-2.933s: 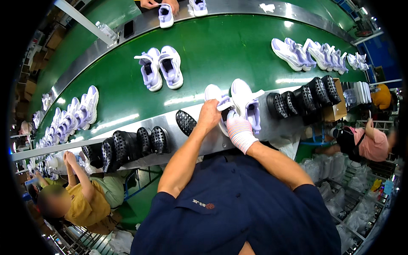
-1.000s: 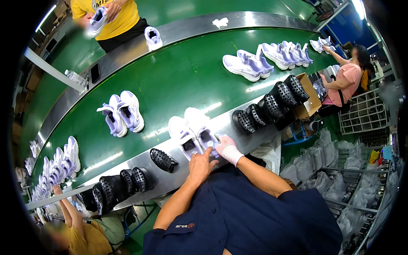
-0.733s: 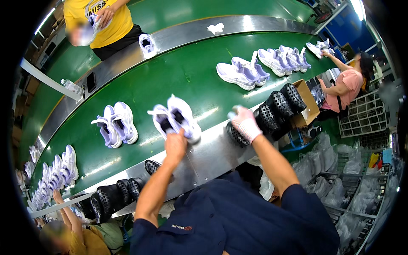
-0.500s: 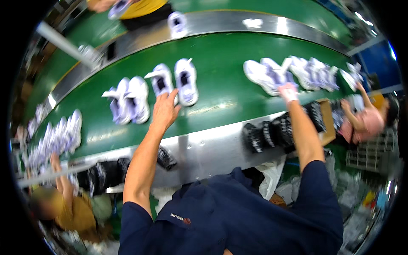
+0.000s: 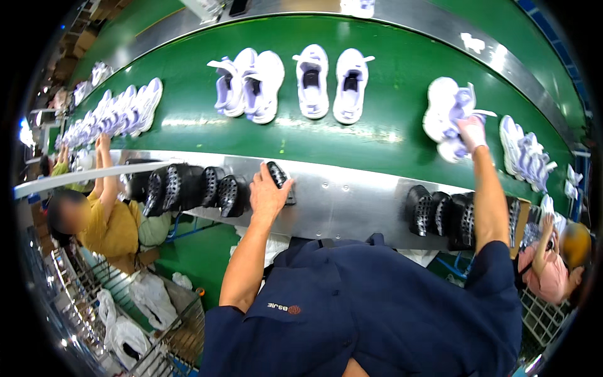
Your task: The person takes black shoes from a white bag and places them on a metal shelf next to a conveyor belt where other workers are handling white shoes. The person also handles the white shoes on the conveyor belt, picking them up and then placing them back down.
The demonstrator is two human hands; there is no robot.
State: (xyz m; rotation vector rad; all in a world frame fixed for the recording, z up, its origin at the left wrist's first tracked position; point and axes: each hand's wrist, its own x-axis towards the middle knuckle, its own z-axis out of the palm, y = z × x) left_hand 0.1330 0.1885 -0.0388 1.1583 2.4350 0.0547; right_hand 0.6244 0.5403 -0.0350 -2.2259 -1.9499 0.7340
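Note:
My left hand (image 5: 269,196) is closed around a black perforated shoe insert (image 5: 276,173) at the metal ledge. My right hand (image 5: 472,133), pale covering on its fingers, grips a white and lavender sneaker (image 5: 461,103) over the green belt. Beside that shoe lies another sneaker (image 5: 440,103), sole side partly showing; where one shoe ends is blurred. In the middle of the belt stand a left sneaker (image 5: 312,91) and a right sneaker (image 5: 350,94), upright, openings up. Left of them a second pair of sneakers (image 5: 262,88) leans on its side.
More black inserts (image 5: 188,185) line the ledge (image 5: 333,201) at left, and others (image 5: 440,213) at right beside a cardboard box. Rows of sneakers (image 5: 119,116) fill the belt's far left; more sneakers (image 5: 526,154) lie at right. Co-workers sit on both sides (image 5: 113,220).
My left hand has left the middle pair of sneakers and come back to the ledge, onto a black insert. My right hand stays at the right-hand sneakers, which have turned. The whole view has shifted.

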